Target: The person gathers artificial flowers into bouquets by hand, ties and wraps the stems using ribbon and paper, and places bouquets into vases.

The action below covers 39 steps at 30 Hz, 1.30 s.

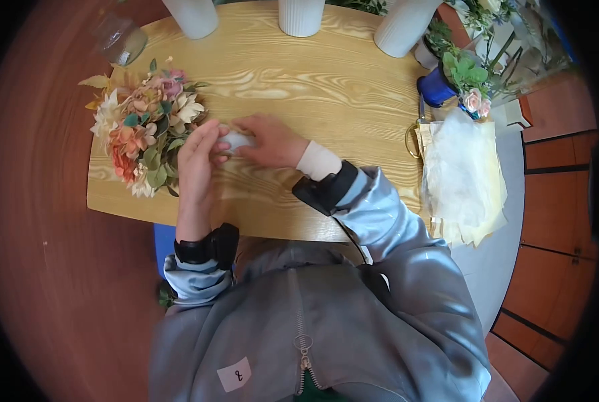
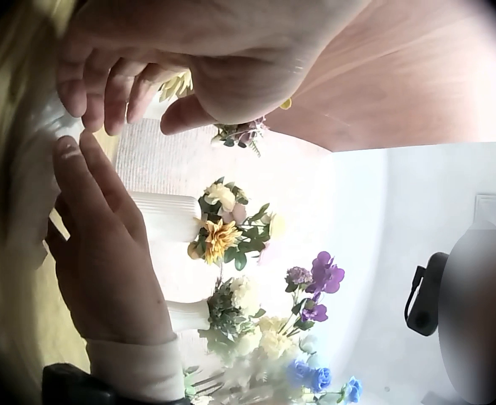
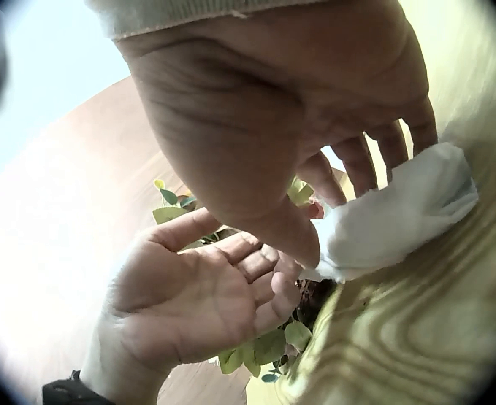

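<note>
A bouquet of peach, cream and pink flowers [image 1: 133,139] lies on the left part of the wooden table, blooms pointing left. White tissue-like wrapping [image 3: 391,219] extends from its stem end. My right hand [image 1: 276,142] grips this wrapping, with the thumb on one side and the fingers on the other. My left hand [image 1: 195,164] stands beside the flowers, its fingers loosely bent and their tips right at the wrapping. In the right wrist view the left palm faces up. The stems are hidden behind the hands and the wrapping.
Three white vases [image 1: 301,17] stand along the far edge, and a glass jar [image 1: 126,45] is at the far left. To the right lie a stack of thin white sheets [image 1: 461,177] and scissors [image 1: 413,139]. A blue pot [image 1: 437,88] with foliage stands behind them.
</note>
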Each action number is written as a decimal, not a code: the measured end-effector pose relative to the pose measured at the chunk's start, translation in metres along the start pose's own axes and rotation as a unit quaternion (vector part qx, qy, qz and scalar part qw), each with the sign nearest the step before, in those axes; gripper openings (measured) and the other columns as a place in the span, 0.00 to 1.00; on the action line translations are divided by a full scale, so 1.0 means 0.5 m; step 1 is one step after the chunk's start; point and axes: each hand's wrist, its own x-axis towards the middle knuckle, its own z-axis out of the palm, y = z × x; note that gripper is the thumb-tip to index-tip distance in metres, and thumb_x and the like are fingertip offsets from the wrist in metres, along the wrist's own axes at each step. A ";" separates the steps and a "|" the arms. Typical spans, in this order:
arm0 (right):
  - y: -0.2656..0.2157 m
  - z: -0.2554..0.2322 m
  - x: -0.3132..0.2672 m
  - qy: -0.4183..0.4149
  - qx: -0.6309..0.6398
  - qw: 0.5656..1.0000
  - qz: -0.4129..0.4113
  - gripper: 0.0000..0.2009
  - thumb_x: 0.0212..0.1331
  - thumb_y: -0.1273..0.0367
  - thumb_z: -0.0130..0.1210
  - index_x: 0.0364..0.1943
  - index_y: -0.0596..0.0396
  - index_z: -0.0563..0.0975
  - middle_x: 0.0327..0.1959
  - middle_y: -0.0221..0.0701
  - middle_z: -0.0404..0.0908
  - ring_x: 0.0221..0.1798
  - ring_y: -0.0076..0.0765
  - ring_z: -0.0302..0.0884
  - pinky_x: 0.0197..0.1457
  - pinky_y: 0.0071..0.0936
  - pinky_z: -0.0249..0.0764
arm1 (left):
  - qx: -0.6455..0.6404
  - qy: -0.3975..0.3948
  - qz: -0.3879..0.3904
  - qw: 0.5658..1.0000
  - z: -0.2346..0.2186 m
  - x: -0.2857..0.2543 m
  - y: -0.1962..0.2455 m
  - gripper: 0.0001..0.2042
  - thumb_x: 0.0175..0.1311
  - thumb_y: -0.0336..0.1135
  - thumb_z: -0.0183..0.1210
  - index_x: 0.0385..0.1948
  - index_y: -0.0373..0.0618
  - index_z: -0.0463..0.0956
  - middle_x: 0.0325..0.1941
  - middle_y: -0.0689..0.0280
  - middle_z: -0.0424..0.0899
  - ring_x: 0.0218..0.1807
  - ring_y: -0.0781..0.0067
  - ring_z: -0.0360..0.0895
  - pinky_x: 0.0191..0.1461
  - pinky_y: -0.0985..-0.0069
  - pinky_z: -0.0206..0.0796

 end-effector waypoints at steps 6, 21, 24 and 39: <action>0.012 -0.024 -0.023 0.034 0.048 0.997 0.044 0.26 0.42 0.57 0.54 0.46 0.57 0.69 0.38 0.47 0.71 0.44 0.51 0.67 0.49 0.37 0.63 | -0.004 -0.030 -0.004 1.000 0.012 -0.005 0.012 0.14 0.59 0.38 0.49 0.43 0.43 0.69 0.35 0.69 0.76 0.31 0.83 0.71 0.33 0.85 0.62; 0.022 -0.188 -0.220 0.136 0.014 0.983 0.121 0.14 0.48 0.64 0.53 0.39 0.55 0.74 0.30 0.37 0.75 0.32 0.42 0.73 0.34 0.30 0.68 | 0.029 -0.212 0.012 0.977 0.241 0.010 0.008 0.10 0.58 0.35 0.50 0.38 0.40 0.72 0.28 0.69 0.75 0.28 0.84 0.69 0.31 0.87 0.61; 0.019 -0.245 -0.276 0.134 -0.028 0.978 0.156 0.13 0.47 0.65 0.51 0.37 0.56 0.74 0.27 0.38 0.76 0.31 0.44 0.73 0.34 0.33 0.69 | 0.061 -0.271 0.026 0.960 0.314 0.009 0.008 0.10 0.58 0.34 0.50 0.38 0.40 0.72 0.29 0.69 0.75 0.29 0.84 0.70 0.34 0.86 0.61; 0.180 -0.507 -0.422 0.154 -0.221 0.897 0.350 0.10 0.46 0.65 0.50 0.32 0.51 0.77 0.22 0.34 0.76 0.25 0.37 0.72 0.30 0.30 0.68 | 0.292 -0.333 0.180 0.878 0.613 0.090 -0.099 0.06 0.51 0.31 0.53 0.29 0.42 0.75 0.20 0.65 0.77 0.22 0.71 0.73 0.26 0.75 0.63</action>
